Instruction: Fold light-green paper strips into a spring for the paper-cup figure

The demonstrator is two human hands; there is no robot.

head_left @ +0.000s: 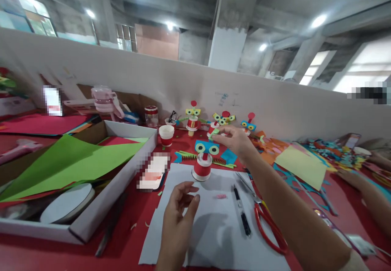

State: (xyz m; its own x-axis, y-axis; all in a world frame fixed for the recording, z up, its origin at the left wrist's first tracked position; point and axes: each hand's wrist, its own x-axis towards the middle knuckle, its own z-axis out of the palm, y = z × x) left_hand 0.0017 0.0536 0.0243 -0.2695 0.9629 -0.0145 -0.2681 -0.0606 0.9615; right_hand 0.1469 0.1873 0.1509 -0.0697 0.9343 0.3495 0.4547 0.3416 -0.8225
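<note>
My right hand (pixel 235 140) reaches forward over the table, thumb and fingertips pinched on a small light-green paper piece (pixel 215 132). Below it stands a paper-cup figure (pixel 202 170) with a red-banded body, a blue eye strip (pixel 207 148) and folded spring-like arms. This figure rests at the far edge of a white paper sheet (pixel 207 234). Nearer to me, my left hand (pixel 181 212) hovers above the sheet with curled fingers apart from the thumb, and I see nothing in it. Scissors (pixel 270 228) with red handles and a black pen (pixel 242 212) lie right of the figure.
A white box (pixel 122 185) with green paper (pixel 73 165) and a tape roll fills the left. Beside it lies a phone (pixel 154 171). Several cup figures (pixel 192 122) stand by the partition. Paper scraps (pixel 302 163) and another person's arm (pixel 363 187) are at right.
</note>
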